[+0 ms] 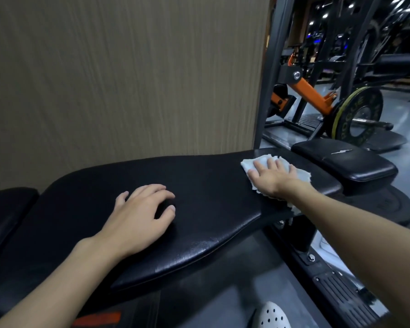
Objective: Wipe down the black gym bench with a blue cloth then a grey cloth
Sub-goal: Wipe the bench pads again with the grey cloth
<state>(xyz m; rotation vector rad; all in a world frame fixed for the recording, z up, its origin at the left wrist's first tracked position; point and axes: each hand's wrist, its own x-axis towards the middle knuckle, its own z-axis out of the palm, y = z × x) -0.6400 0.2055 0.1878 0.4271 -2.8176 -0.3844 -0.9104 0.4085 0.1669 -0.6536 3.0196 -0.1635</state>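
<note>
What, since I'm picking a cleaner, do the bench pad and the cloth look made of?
Bench pad: probably vinyl or faux leather over padding; black, semi-glossy, with a fine crinkled grain catching light at its near edge. Cloth under the right hand: soft woven or microfibre fabric, it seems; pale, matte, with ragged, frayed edges.

Pale frayed cloth lies flat on black padded bench
</note>
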